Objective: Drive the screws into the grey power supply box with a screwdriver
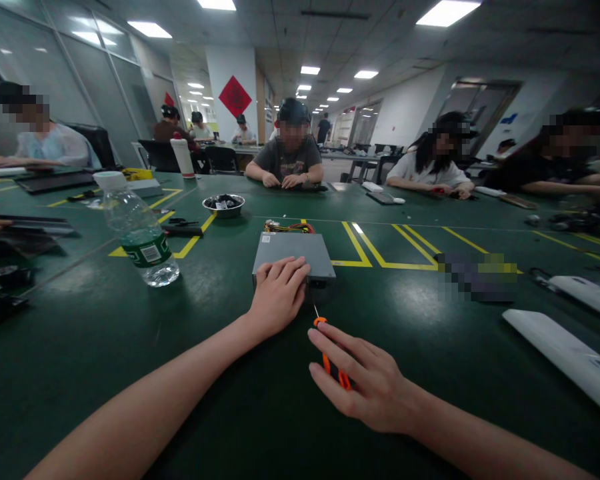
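Observation:
My left hand lies over the top and front edge of a grey metal computer power supply, its fingers stretched out on the casing. Bundled coloured cables come out at the back of that box. Just in front of it, my right hand holds a screwdriver with an orange and black handle between thumb and fingers. The thin shaft points up towards the front face of the power supply. Whether its tip touches anything there, I cannot tell.
A clear water bottle stands left on the green table. Behind it are a metal bowl of small parts and a black tool. White elongated objects lie right, near a blurred dark item. People sit across the table.

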The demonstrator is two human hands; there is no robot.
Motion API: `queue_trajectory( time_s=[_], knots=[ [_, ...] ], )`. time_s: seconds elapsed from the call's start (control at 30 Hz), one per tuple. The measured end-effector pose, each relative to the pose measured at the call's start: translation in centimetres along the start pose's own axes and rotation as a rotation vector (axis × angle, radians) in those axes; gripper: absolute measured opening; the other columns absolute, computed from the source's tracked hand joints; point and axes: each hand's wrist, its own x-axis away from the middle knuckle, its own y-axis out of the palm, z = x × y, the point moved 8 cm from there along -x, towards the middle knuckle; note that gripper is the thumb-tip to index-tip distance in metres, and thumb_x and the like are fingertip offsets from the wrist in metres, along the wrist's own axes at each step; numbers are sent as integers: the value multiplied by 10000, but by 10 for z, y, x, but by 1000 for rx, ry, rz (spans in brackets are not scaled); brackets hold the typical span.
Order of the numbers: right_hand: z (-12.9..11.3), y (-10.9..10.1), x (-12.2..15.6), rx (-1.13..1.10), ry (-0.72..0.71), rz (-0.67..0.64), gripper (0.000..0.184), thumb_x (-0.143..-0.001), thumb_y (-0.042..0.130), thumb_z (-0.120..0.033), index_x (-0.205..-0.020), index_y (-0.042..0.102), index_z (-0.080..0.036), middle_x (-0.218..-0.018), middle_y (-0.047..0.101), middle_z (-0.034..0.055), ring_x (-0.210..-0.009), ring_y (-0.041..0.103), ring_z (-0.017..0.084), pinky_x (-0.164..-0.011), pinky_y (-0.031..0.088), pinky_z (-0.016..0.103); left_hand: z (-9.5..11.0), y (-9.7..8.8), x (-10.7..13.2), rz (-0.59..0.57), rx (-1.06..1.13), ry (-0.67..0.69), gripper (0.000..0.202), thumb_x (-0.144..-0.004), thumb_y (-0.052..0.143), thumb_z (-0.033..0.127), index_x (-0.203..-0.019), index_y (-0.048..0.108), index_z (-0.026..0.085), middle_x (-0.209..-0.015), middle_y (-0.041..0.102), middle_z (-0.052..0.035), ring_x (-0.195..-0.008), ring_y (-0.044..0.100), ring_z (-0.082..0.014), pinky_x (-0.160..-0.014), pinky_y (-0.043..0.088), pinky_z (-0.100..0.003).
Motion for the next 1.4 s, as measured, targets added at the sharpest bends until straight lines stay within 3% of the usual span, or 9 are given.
queue_trajectory(
  time_s=[0.13, 0.33, 0.47, 0.57, 0.87, 1.0, 1.13, 1.3, 1.4],
  knots=[
    [5, -7, -1, 14, 50, 50, 225, -780, 577, -169, -998, 522, -163, -1160, 573, 185, -1164, 475, 275, -750, 527, 311, -1, 0, 0, 4, 6, -4, 312, -856, 420, 223, -1160, 491, 237, -1272, 516, -48, -1159, 428, -231, -903, 269, -424],
    [6, -3, 2, -46, 101, 41, 248, -765, 574, -144, -1003, 510, -169, -1222, 521, 170, -1224, 395, 312, -888, 459, 478, 0, 0, 0, -5, 2, 4, 319, -861, 413, 229, -1173, 479, 231, -1279, 510, -44, -1162, 424, -222, -902, 266, -420],
    [7, 7, 7, -26, 124, -44, 303, -754, 571, -133, -1049, 513, -164, -1310, 399, 213, -1235, 382, 308, -867, 493, 394, 0, 1, 0, -12, 5, -7, 315, -866, 406, 237, -1172, 480, 233, -1279, 508, -39, -1164, 421, -221, -901, 269, -419],
    [9, 9, 12, 11, 160, -48, 310, -762, 556, -134, -1066, 518, -176, -1325, 388, 197, -1225, 402, 290, -835, 514, 348, 0, 0, 0, -11, 5, -4, 316, -865, 405, 240, -1172, 482, 235, -1276, 512, -46, -1160, 426, -225, -899, 271, -420],
    [6, 4, 7, -62, 112, -17, 312, -753, 580, -112, -1051, 511, -174, -1362, 330, 199, -1253, 349, 325, -914, 447, 442, 0, 1, 0, -5, -4, -3, 315, -866, 405, 239, -1172, 477, 235, -1276, 512, -41, -1167, 426, -218, -909, 268, -413],
    [2, 8, 8, -34, 97, -57, 333, -776, 561, -154, -1101, 498, -188, -1355, 354, 186, -1221, 406, 292, -831, 506, 338, 0, 0, 0, -8, -5, 5, 310, -868, 402, 247, -1168, 477, 233, -1277, 511, -43, -1162, 429, -220, -905, 267, -415],
    [10, 9, 14, 10, 227, -47, 311, -786, 530, -162, -1088, 513, -235, -1285, 466, 97, -1095, 533, 209, -735, 532, 257, 0, -1, 0, -9, -12, -2, 308, -861, 413, 246, -1162, 478, 238, -1270, 518, -36, -1157, 436, -219, -893, 272, -416],
    [14, 3, 12, 7, 250, -9, 248, -789, 525, -172, -1035, 518, -199, -1323, 395, 162, -997, 572, 187, -638, 525, 225, 1, -1, -1, -8, -9, 1, 307, -863, 407, 240, -1162, 477, 238, -1270, 518, -42, -1155, 436, -221, -889, 270, -419],
    [12, -4, 6, -44, 217, 10, 256, -788, 498, -208, -1041, 505, -171, -1331, 363, 198, -1018, 559, 214, -655, 531, 260, 0, 0, -1, -4, -6, -1, 310, -861, 412, 241, -1164, 476, 239, -1271, 517, -41, -1154, 437, -222, -893, 269, -422]
  ],
)
